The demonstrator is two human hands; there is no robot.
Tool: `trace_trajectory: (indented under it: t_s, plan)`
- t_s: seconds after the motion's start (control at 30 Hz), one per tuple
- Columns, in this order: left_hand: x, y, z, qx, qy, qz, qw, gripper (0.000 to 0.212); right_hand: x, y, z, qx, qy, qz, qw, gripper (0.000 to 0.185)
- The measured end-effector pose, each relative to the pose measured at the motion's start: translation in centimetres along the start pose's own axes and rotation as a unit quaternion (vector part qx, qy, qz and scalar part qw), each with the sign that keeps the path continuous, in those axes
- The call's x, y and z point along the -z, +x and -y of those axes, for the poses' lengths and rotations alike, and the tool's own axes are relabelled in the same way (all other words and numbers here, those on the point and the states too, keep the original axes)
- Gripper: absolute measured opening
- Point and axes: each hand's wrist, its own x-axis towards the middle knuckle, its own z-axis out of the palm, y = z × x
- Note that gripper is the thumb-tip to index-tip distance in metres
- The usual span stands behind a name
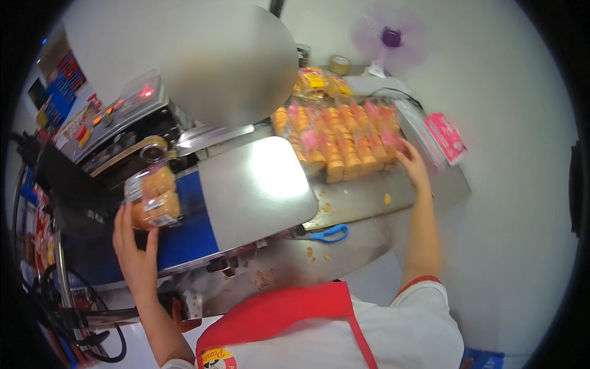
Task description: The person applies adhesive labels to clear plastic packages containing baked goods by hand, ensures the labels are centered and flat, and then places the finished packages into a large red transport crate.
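A clear plastic pack of golden bread rolls (161,198), bearing printed labels, lies on the blue conveyor belt (191,230). The fingers and thumb of my left hand (133,249) grip its near left edge. Rows of bagged bread rolls (343,143) with pink on their bags stand side by side on the steel table (359,198). At their right end, my right hand (415,166) has its fingers and thumb on the last bag; blur hides the exact fingertip contact. A bare steel plate (258,193) lies between the belt and the bags.
Blue-handled scissors (329,234) and crumbs lie near the table's front. A black machine housing (73,184) rises over the belt at left. Behind are a machine with red lights (138,106), a tape roll (339,64) and a purple fan (391,38). A pink packet (445,138) lies at right.
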Motion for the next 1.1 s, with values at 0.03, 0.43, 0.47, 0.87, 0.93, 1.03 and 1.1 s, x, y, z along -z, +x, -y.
trace_trajectory:
  t_s: [0.03, 0.43, 0.47, 0.87, 0.93, 1.03, 1.1]
  plan:
    - [0.7, -1.0, -0.2, -0.005, 0.002, 0.002, 1.0, 0.055, -0.7, 0.3, 0.1, -0.003, 0.003, -0.004, 1.0, 0.039]
    - [2.7, -2.9, -4.0, -0.14, -0.127, -0.038, 0.981, 0.022, -3.1, 0.7, 12.1, 0.092, 0.136, -0.099, 0.981, 0.015]
    - [2.6, -2.6, -4.9, -0.154, -0.144, -0.013, 0.977, 0.022, -3.3, 0.4, 13.7, 0.131, 0.214, -0.045, 0.967, 0.014]
    - [-4.1, 4.0, -10.5, -0.034, -0.659, 0.238, 0.712, 0.035, -19.0, -3.0, 22.4, 0.031, 0.598, 0.332, 0.729, 0.015]
    - [-4.5, 3.7, -10.3, -0.056, -0.607, 0.173, 0.774, 0.033, -19.9, -3.5, 22.9, 0.058, 0.52, 0.191, 0.831, 0.02]
    - [-5.3, 3.2, -10.0, -0.047, -0.606, 0.111, 0.786, 0.035, -20.5, -3.6, 20.6, 0.112, 0.475, 0.203, 0.849, 0.021]
    - [-5.5, 3.3, -9.6, -0.044, -0.577, 0.087, 0.811, 0.037, -20.5, -4.5, 20.7, 0.179, 0.343, 0.21, 0.898, 0.016]
